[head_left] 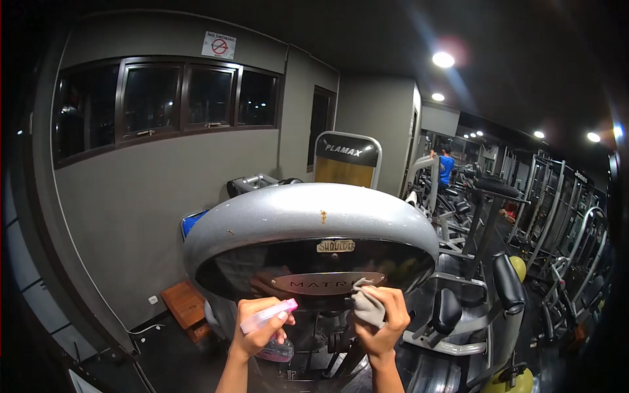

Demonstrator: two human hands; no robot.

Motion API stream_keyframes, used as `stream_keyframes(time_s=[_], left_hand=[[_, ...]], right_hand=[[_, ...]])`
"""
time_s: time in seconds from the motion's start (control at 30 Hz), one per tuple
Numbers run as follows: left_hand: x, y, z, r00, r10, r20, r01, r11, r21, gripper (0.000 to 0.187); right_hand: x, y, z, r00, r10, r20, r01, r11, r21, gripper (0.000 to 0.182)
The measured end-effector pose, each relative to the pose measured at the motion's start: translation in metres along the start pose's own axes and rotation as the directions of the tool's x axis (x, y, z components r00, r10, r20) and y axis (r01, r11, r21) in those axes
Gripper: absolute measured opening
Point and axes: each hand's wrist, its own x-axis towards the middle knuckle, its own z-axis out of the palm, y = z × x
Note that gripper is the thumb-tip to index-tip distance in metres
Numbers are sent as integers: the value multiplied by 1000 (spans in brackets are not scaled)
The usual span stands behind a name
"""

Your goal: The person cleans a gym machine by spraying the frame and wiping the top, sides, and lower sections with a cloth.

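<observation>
My left hand [257,327] is wrapped round a spray bottle [278,350] with a pink and clear trigger head and pink liquid in its see-through body. In my right hand [386,321] a crumpled grey cloth [367,309] is gripped, its top corner overlapping the right end of the MATRIX nameplate [311,283]. Both hands are in front of a gym machine's top housing, with a rounded silver cover [275,209] and a black front panel. Rusty marks show on the silver cover. A worn SHOULDER label [336,246] sits above the nameplate.
A PLAMAX machine [347,157] stands behind. At lower left is a wooden box [187,308] on the dark floor. Padded seats [508,285] and several gym frames fill the right side. A person in a blue shirt [446,169] is farther back.
</observation>
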Motion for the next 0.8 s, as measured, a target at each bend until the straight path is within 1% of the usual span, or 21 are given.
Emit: stream_keyframes(time_s=[0.03,0.1,0.13,0.17,0.23,0.27,0.3,0.37,0.4,0.43,0.5,0.53,0.57,0.63,0.67,0.7,0.77,0.8], left_hand=[[-3,-4,3,1000,0,-10,0,1000,6,25],[-5,-12,8,995,-65,-70,69,996,48,36],[-7,-14,11,996,-53,-72,56,998,43,35],[-9,-16,14,995,-54,-83,58,997,50,35],[-13,-18,21,992,-17,-126,11,999,-42,25],[-14,-15,24,991,-4,-137,-1,999,-32,25],[-17,-15,25,989,-8,-145,5,1000,-19,25],[-26,-13,25,986,-2,-168,-1,1000,-20,25],[-30,-11,26,983,-9,-185,8,1000,-4,26],[-34,-9,28,981,-14,-195,15,1000,3,26],[-41,-5,30,969,-32,-246,58,993,101,28],[-43,-3,33,968,-35,-250,63,992,107,28],[-47,0,36,958,-32,-284,64,992,105,28],[-57,3,40,945,-41,-325,80,991,109,28],[-62,4,39,944,-43,-328,82,991,107,28],[-64,5,39,943,-41,-330,80,991,104,28],[-66,9,37,943,-48,-330,90,990,112,28],[-66,10,35,948,-41,-317,87,987,131,28]], right_hand=[[1,2,-1,1000,7,-23,-7,1000,12,54],[-3,-3,7,1000,1,22,-2,998,63,54],[-8,-6,13,997,7,77,-12,997,71,55],[-11,-10,17,991,-20,133,9,997,83,58],[-22,-11,25,976,-16,218,1,998,67,60],[-21,-8,22,972,-35,233,18,997,76,60],[-22,1,18,975,-50,217,37,997,62,58],[-18,13,10,996,-19,92,12,997,70,56],[-16,15,8,999,21,33,-24,995,101,54],[-14,14,7,998,45,33,-48,992,118,52],[-16,5,14,998,35,51,-41,991,125,51],[-21,2,21,994,27,106,-42,989,144,52],[-23,-6,27,986,-4,167,-26,985,172,54],[-33,-6,39,982,-45,186,18,989,148,56],[-32,-5,36,982,-63,176,37,988,148,56],[-31,-2,32,986,-48,158,23,987,158,58],[-30,13,20,997,-5,75,-4,993,121,59],[-29,17,15,999,42,7,-42,992,120,60]])
